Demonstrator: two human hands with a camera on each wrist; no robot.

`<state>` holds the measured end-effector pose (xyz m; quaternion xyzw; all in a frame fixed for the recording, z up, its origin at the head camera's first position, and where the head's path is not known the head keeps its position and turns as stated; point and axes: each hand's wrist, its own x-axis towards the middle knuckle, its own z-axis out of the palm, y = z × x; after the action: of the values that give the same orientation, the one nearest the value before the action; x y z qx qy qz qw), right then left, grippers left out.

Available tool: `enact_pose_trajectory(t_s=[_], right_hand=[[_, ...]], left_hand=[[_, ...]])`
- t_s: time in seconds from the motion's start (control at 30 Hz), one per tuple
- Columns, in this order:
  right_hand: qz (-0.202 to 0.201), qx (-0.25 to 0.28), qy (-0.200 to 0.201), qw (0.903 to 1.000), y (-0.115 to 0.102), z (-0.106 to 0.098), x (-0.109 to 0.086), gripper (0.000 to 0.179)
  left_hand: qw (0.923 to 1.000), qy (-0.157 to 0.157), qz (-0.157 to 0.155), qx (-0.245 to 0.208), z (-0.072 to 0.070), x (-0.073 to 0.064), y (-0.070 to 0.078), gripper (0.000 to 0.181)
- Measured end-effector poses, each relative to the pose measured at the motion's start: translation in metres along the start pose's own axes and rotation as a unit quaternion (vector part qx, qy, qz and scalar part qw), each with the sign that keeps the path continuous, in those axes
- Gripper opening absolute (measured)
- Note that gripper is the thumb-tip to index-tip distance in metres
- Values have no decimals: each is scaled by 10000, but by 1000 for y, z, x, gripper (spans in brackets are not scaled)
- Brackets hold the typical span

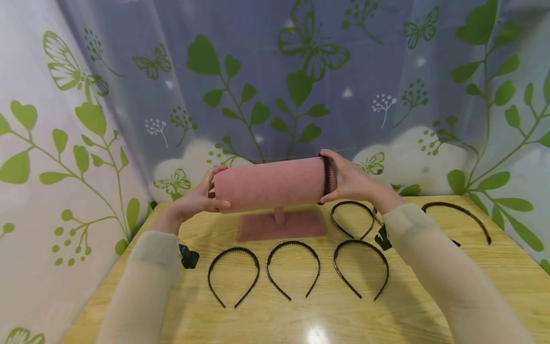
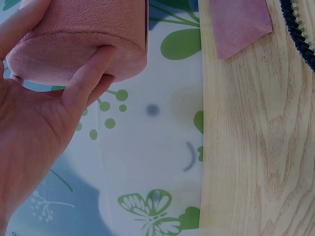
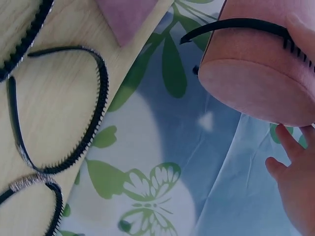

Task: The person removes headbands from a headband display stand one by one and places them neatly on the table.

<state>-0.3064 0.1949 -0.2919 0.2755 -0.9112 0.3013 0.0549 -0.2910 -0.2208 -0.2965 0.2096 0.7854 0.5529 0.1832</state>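
A pink plush roll on a stand (image 1: 270,185) stands at the back of the table, its flat pink base (image 1: 281,227) below. My left hand (image 1: 195,198) grips the roll's left end; the left wrist view shows a finger (image 2: 91,73) against the round end face. Near the roll's right end sits a black toothed headband (image 1: 327,177), arched over the plush. My right hand (image 1: 354,179) holds this headband, fingers at its top and thumb by its lower front. In the right wrist view, one smooth black tip of the headband (image 3: 231,23) sticks out past the roll.
Several black headbands lie on the wooden table (image 1: 193,310): a front row with one at the left (image 1: 234,249), one in the middle (image 1: 293,243) and one at the right (image 1: 361,241). Another (image 1: 352,203) lies behind, and one more (image 1: 464,208) at far right. A patterned curtain (image 1: 258,71) hangs close behind.
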Motion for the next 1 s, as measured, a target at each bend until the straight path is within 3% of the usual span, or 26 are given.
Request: enact_pose_trajectory(t_s=[0.17, 0.33, 0.73, 0.87, 1.0], right_hand=[[570, 686, 60, 9960, 6, 2, -7, 122], [836, 1086, 283, 9902, 19, 5, -16, 119], [605, 1286, 898, 9858, 40, 14, -48, 112], [449, 1296, 909, 9864, 40, 14, -67, 112], [401, 949, 1027, 9894, 36, 12, -95, 112]], left_hand=[[10000, -5, -7, 6, 1, 0, -1, 94], [10000, -9, -3, -18, 0, 1, -2, 94], [10000, -17, -3, -14, -2, 1, -2, 94], [10000, 15, -36, -44, -1, 1, -1, 93], [10000, -11, -1, -31, -1, 1, 0, 93]])
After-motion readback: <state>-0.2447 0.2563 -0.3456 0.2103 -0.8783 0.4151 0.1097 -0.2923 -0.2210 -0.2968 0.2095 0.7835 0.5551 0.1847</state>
